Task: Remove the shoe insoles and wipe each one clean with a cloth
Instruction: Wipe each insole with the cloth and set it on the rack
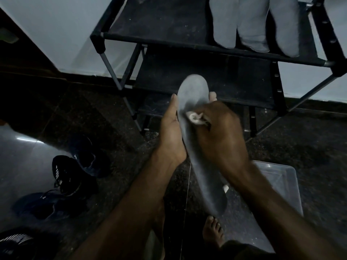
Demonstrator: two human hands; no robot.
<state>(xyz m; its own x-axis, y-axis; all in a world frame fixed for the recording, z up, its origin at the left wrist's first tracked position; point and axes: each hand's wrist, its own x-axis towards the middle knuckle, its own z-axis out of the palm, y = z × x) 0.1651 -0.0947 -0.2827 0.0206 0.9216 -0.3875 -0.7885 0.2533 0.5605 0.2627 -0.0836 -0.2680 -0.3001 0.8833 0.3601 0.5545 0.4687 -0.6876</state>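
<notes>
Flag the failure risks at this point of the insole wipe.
1. The left hand supports the insole only near its front; the long heel end hangs free and may flex away under the cloth.
2. The right hand shows only a small wad of cloth, so coverage may be patchy.
3. Dim light may hide leftover dirt.

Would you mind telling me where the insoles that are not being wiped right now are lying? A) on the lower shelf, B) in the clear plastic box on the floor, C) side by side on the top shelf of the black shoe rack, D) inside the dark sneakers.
C: three grey insoles lie side by side at the right end of the shoe rack's top shelf.
</notes>
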